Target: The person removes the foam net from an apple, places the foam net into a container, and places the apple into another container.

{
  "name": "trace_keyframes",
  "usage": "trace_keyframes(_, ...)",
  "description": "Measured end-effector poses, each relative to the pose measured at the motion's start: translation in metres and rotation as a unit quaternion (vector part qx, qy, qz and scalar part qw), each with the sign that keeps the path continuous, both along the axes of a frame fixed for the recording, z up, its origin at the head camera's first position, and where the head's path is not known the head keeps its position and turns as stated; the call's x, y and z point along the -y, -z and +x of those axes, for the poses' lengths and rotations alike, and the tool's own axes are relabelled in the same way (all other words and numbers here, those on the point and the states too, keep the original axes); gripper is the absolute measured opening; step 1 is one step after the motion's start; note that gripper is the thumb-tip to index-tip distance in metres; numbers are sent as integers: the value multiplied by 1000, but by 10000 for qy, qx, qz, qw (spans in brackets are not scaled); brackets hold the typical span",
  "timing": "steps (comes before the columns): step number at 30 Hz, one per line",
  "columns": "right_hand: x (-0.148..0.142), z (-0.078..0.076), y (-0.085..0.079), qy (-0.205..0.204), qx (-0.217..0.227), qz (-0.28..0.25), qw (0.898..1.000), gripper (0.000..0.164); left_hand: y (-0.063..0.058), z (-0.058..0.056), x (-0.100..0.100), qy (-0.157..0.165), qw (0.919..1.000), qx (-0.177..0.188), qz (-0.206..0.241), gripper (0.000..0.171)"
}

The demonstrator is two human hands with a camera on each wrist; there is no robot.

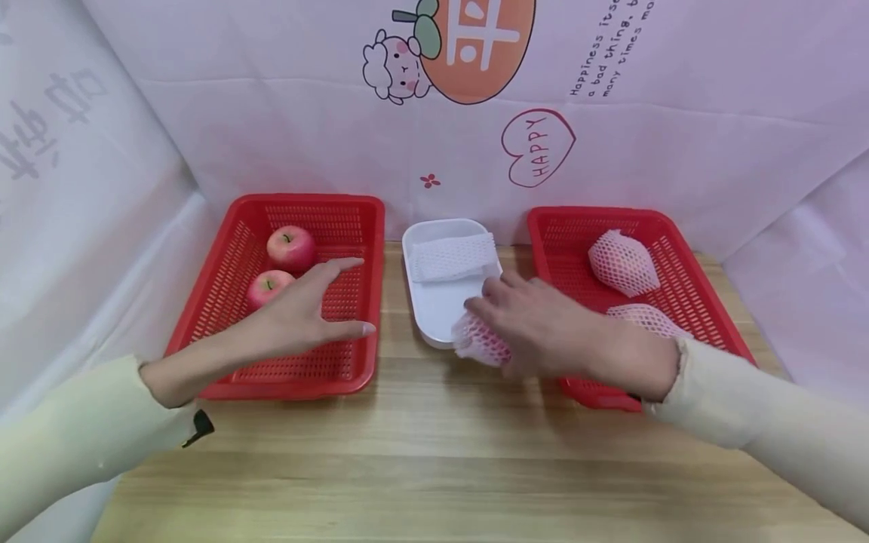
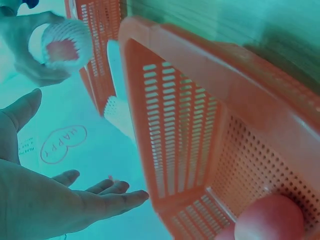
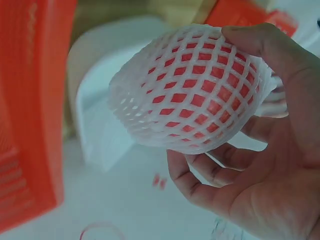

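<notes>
In my right hand (image 1: 543, 324) is an apple in a white foam net (image 3: 200, 92), gripped between thumb and curled fingers. It hangs over the front edge of a white tray (image 1: 434, 320), beside the right red basket (image 1: 706, 302). My left hand (image 1: 305, 309) is held over the left red basket (image 1: 376, 324), thumb and fingers spread apart with nothing between them. Behind that hand, two bare apples (image 1: 292, 248) sit in the left basket. A flat stack of foam nets (image 1: 455, 258) lies in the tray.
The right basket holds a netted apple (image 1: 623, 262) and another netted one (image 1: 648, 320), partly hidden by my right forearm. A printed white cloth (image 1: 475, 151) hangs behind the baskets. Everything stands on a wooden table (image 1: 434, 467).
</notes>
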State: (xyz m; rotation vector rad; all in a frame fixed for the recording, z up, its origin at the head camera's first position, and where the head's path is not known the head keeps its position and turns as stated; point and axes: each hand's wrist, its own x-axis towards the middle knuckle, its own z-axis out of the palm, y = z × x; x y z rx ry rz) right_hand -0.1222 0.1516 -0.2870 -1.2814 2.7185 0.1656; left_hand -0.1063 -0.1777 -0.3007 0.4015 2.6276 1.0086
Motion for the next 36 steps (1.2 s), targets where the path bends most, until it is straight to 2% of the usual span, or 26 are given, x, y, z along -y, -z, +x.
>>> trace_keyframes(6,15,31,29,-353,75,23,9993,77,-2,6,-6,37,10000,-26,27,99)
trace_keyframes(14,32,60,65,-744,-367,71,9965,76,-1,12,-9,107,9997,-169,100,97)
trace_keyframes(21,38,70,84,-800,-629,233,9945,74,2,22,-15,177,9995,-152,229,95)
trace_keyframes(27,36,73,90,-767,-632,123,9950,74,2,33,-21,194,9991,-60,367,95)
trace_keyframes(36,33,77,97,-646,-514,-66,9966,91,4,47,-31,328,9979,21,563,93)
